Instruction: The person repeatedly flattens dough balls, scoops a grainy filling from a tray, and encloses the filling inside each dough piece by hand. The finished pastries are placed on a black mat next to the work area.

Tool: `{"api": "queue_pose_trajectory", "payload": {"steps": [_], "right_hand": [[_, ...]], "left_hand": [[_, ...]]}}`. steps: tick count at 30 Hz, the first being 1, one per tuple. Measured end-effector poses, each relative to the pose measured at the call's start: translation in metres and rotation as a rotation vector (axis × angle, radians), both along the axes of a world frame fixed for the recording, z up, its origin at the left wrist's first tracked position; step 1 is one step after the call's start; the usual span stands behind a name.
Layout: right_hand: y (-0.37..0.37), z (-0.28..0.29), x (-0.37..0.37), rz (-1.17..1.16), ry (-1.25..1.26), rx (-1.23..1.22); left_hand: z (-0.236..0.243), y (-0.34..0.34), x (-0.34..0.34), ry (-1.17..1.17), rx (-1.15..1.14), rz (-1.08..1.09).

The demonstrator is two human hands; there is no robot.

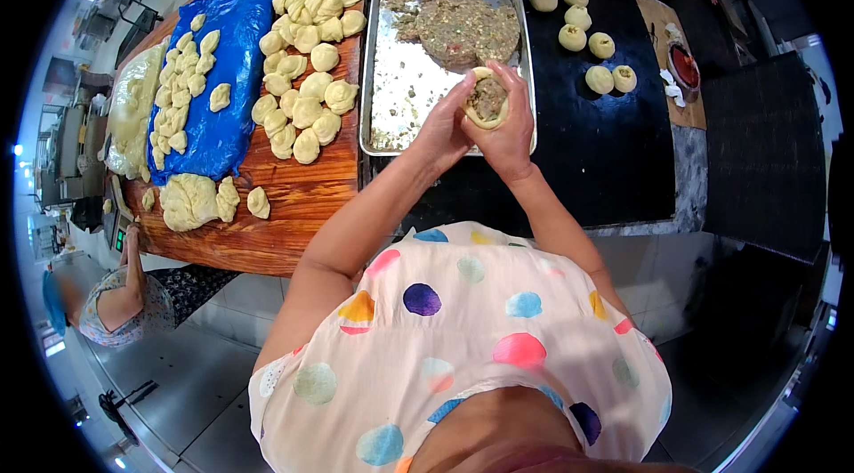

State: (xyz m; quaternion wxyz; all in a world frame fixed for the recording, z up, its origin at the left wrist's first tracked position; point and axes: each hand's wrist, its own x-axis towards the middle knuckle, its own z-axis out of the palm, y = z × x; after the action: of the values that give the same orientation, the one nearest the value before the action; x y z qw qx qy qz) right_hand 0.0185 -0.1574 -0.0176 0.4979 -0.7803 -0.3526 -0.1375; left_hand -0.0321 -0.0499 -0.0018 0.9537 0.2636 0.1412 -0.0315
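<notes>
While both hands [507, 133] cup filled dough [487, 100] over the tray [389, 86], it opens upward, long axis running near-to-far, underside hidden.

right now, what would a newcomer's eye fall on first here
Probably the bright blue plastic sheet at left, scattered with pale dough pieces. Near the middle, by the silver tray's near right corner, the left hand and right hand hold an open dough round with brownish filling showing. At upper right, pale round buns sit on a black surface.

cream dough [487, 124], speckled brown filling [469, 31]
</notes>
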Motion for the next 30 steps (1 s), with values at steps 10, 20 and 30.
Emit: {"api": "queue_pose_trajectory", "payload": {"steps": [10,20,30], "right_hand": [[-0.034,0.021,0.012,0.139,-0.026,-0.144],[-0.058,0.033,0.014,0.286,0.134,-0.131],[-0.034,0.019,-0.005,0.111,-0.090,0.076]], "left_hand": [[0.013,0.007,0.007,-0.011,0.157,-0.252],[0.019,-0.002,0.003,-0.067,0.487,-0.420],[0.017,-0.009,0.001,-0.053,0.541,-0.268]]}}
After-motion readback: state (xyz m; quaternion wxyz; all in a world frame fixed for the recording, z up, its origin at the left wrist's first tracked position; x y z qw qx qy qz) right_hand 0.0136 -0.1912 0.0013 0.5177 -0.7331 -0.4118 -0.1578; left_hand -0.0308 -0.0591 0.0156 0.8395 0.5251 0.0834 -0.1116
